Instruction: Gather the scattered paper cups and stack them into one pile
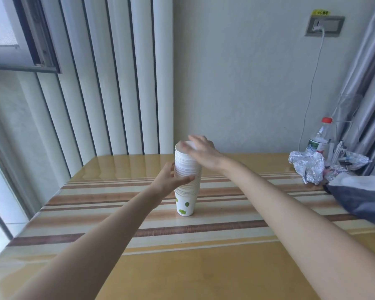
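Observation:
A tall stack of white paper cups stands upright near the middle of the striped table; the bottom cup has green leaf marks. My left hand wraps around the middle of the stack from the left, fingers curled on it. My right hand lies over the top rim of the stack, fingers spread and blurred, palm down on the top cup. No loose cups are visible elsewhere on the table.
Crumpled foil, a red-capped plastic bottle and a clear holder with pens sit at the back right. A grey cloth lies over the right edge. Radiator, wall and a hanging cable stand behind the table.

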Motion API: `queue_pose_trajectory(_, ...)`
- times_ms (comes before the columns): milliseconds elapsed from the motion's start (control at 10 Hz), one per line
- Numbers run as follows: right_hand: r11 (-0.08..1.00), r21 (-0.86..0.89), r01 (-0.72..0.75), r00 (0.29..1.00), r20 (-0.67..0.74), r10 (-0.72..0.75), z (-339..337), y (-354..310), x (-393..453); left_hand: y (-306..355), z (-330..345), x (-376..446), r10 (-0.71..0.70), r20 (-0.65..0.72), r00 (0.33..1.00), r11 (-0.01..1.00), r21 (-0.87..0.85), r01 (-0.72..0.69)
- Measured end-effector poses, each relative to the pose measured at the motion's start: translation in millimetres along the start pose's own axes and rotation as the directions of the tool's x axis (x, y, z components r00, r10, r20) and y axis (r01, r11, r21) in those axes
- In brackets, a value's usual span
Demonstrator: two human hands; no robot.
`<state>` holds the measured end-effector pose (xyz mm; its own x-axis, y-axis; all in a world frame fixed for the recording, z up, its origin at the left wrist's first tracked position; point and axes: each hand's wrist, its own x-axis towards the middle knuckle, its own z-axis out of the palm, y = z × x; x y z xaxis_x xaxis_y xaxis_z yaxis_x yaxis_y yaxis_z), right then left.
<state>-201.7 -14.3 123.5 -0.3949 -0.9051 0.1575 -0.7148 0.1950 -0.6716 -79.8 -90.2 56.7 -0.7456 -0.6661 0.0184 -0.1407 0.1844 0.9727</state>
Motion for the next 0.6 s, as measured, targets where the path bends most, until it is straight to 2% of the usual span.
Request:
queue_pose_trajectory(100, 0.859, 0.494, -0.136, 0.981, -0.055, 0.187, 1.3, 19.1, -14.2, -1.3, -2.8, -12.8, -0.023, 0.014, 1.0, 0.995, -0.092, 0.024)
queue_pose_trajectory(200, 0.68, 0.663, -0.313, 0.943, 0.129, 0.308, 31.5, 53.6, -36.2, -10.4, -6.9, -14.9, -0.142, 0.022, 0.99, 0.966, -0.214, 0.144)
queue_pose_trajectory(300, 0.601, 0.719, -0.349, 0.934, 0.214, 0.286, 64.0, 66.1, -49.2, -18.6, -2.3, -12.4, -0.207, 0.058, 0.977, 0.956, -0.199, 0.215)
queue_pose_trajectory(500, 0.609, 0.74, -0.285, 0.955, 0.167, 0.245, 83.2, 61.9, -53.7, -22.3, 10.0, -15.5, -0.153, 0.107, 0.982, 0.964, -0.203, 0.173)
queue_pose_trajectory(600, 0.714, 0.66, -0.232, 0.956, 0.017, 0.294, 65.7, 60.6, -60.1, -23.3, 5.4, -15.4, -0.147, -0.011, 0.989, 0.961, -0.239, 0.14)
